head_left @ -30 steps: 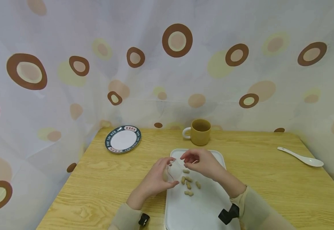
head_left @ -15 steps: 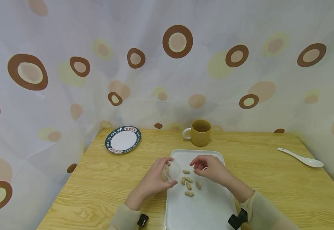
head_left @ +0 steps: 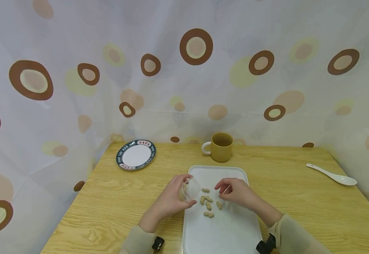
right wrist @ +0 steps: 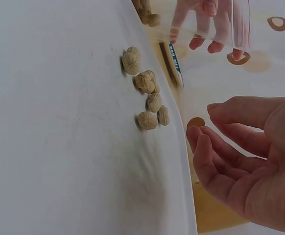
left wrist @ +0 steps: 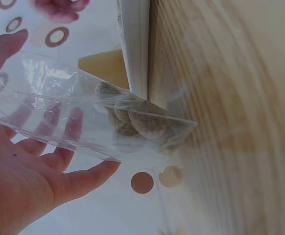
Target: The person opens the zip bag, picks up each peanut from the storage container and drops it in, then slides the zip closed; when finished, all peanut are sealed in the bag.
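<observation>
Tilting the clear bag (head_left: 193,188) the left hand (head_left: 171,198) grips between its fingers could spill peanuts (left wrist: 145,121); the right hand (head_left: 237,192), loosely bent, is empty.

The plastic bag (left wrist: 47,78) looks glossy, the peanuts (head_left: 208,205) rough, the tray (head_left: 222,233) smooth.

There's the mustard mug (head_left: 221,150), upright beyond the right hand's fingers (head_left: 225,182); a dark-rimmed plate (head_left: 136,155) well to their left, white spoon (head_left: 344,179) lying well to their right, spotted cloth (head_left: 184,84) hanging farther back!
</observation>
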Available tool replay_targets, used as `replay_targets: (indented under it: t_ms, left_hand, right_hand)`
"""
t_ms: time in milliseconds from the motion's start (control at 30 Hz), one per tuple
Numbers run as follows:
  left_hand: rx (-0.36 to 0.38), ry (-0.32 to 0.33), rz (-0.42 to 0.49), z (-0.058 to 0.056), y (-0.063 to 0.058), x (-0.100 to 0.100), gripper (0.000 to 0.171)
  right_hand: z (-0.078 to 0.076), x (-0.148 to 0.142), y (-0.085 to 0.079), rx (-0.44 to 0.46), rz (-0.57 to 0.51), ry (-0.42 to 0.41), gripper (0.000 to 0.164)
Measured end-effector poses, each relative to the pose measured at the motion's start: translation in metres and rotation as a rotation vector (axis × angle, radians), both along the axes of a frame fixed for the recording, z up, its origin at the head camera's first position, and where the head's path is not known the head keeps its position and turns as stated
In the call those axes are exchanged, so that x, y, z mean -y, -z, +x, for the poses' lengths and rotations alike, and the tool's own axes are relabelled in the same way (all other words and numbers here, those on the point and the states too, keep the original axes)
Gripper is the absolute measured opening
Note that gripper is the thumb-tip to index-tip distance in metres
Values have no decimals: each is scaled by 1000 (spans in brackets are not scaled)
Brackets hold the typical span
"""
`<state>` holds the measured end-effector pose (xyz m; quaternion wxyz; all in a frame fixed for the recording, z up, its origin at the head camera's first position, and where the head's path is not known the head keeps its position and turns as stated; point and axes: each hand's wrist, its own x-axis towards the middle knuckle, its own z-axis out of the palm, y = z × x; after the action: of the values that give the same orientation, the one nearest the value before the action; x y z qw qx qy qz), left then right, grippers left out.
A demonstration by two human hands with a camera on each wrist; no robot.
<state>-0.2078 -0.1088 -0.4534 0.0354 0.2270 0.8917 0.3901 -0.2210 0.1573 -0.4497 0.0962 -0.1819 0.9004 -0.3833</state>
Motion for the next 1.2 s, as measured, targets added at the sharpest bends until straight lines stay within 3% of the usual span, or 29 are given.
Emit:
replay_targets:
  t_ms: [367, 1200]
  left_hand:
    - [11, -2, 9, 1, -1, 1, 74]
    - [23, 2, 14, 1, -1, -1, 74]
  right_hand:
    - [1, -2, 14, 84, 23, 3, 20]
    - [6, 5, 25, 52, 75, -62, 11]
